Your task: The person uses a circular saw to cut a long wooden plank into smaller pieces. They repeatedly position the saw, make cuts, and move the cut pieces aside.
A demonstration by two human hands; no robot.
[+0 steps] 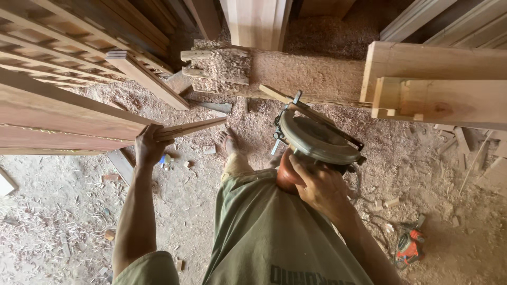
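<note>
Right hand [317, 187] grips circular saw [317, 140], handle hidden; left hand [150, 145] clasps plank [68, 124] end.

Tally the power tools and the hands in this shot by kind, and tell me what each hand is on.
Grey circular saw, gripped by the right hand: 1
Small orange power tool on the sawdust floor: 1
Hands, the left hand on a long reddish wooden plank: 2
Total: 4
</note>
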